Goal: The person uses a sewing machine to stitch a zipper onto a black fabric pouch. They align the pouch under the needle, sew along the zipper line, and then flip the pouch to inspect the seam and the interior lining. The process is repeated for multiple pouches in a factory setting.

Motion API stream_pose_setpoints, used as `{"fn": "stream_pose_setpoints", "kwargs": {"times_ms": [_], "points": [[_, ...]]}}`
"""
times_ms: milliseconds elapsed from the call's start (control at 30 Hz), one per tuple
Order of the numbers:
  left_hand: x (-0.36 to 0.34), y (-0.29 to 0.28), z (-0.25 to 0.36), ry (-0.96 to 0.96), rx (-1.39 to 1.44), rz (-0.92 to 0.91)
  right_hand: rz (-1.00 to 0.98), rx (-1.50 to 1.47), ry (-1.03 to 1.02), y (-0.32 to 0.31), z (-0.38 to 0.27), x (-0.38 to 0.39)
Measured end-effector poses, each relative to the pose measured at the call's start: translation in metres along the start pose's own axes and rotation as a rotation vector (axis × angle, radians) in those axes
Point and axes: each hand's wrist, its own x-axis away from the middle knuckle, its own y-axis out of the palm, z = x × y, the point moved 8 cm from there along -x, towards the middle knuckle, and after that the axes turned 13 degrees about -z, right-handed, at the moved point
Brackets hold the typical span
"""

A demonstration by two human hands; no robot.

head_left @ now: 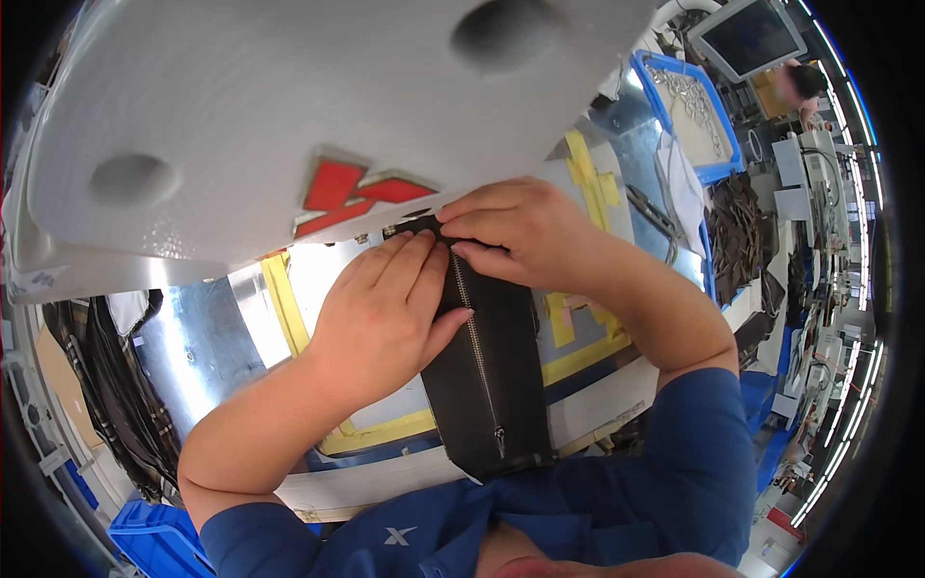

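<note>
A black fabric piece (511, 366) lies lengthwise in front of me, its far end under the edge of a big white sewing machine head (337, 87). Down its length runs a metal zipper (469, 318), with the slider (499, 438) near my body. My left hand (390, 308) rests flat on the fabric's left side, thumb stretched out beside the zipper teeth. At the far end, my right hand (515, 231) presses on the fabric with fingers extended and thumb a little apart. Both sets of fingertips nearly meet there. The machine head hides most of the needle area.
Yellow tape (578, 173) marks the metal worktable (198, 332). Scissors-like metal tool (653, 210) and white cloth (680, 188) lie at right, near a blue tray (699, 116) of metal chain-like pieces. Dark fabric (125, 385) hangs left; brown pieces (740, 236) are piled right. A person (802, 85) is far off.
</note>
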Motion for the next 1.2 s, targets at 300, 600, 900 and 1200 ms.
{"fn": "stream_pose_setpoints", "kwargs": {"times_ms": [300,600,900,1200], "points": [[-0.004,0.003,0.002,-0.014,-0.059,-0.056,-0.01,0.073,0.009,0.004,-0.001,0.005],[-0.006,-0.001,0.003,-0.04,-0.132,-0.168,-0.178,0.202,0.044,0.002,-0.009,0.006],[-0.004,-0.002,0.003,-0.034,-0.155,-0.18,-0.451,0.15,0.272,-0.003,-0.004,0.006],[-0.003,-0.01,-0.007,-0.144,-0.191,-0.203,-0.269,0.132,0.193,0.0,-0.011,-0.014]]}}
